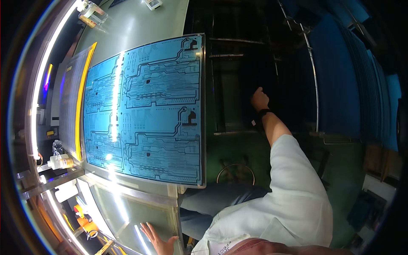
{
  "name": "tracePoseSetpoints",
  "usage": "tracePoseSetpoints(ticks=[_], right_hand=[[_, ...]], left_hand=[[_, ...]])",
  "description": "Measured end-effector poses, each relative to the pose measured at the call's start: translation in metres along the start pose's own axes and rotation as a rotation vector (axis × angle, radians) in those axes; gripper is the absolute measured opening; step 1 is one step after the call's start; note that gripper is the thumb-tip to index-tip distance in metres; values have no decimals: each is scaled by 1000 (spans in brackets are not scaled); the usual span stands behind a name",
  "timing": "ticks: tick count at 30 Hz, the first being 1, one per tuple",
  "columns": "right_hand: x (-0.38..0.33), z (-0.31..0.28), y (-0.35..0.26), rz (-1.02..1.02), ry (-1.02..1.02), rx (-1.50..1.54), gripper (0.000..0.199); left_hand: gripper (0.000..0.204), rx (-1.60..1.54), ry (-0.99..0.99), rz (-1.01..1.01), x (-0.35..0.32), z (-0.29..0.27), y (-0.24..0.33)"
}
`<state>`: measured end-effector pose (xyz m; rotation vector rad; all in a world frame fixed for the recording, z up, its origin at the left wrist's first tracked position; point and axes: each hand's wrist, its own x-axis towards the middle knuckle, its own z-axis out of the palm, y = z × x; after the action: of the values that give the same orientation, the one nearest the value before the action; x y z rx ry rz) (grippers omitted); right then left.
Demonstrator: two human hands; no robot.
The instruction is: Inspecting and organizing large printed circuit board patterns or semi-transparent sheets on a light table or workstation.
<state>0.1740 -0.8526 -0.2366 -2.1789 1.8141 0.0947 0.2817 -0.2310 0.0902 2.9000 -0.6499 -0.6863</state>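
Observation:
My left hand [158,242] is at the lower edge with its fingers spread, over a pale glass surface [131,212]. It holds nothing. Out to the right, my right hand [260,100] is stretched forward over a dark area beside the metal rack. Its fingers are curled in; whatever may be in them is lost in the dark. In front of me to the left lies a large light-blue circuit board panel [163,110] with dark trace patterns. It rests on a clear-edged plate, apart from both hands.
A yellow-edged frame [87,100] leans left of the panel. White bottles [60,162] and a bright lamp tube [39,80] stand farther left. On the right, several blue panels [335,80] are in a rack with metal rods [312,63]. A round metal ring [236,165] is near my legs.

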Motion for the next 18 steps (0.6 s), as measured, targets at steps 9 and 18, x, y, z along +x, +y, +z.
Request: tracePoseSetpoints(ticks=[9, 18], right_hand=[[24, 5, -21, 38, -186, -91, 24], [4, -52, -17, -211, -11, -124, 26]], left_hand=[[116, -38, -7, -14, -4, 7, -10], [117, -60, 13, 32, -3, -6, 10]])
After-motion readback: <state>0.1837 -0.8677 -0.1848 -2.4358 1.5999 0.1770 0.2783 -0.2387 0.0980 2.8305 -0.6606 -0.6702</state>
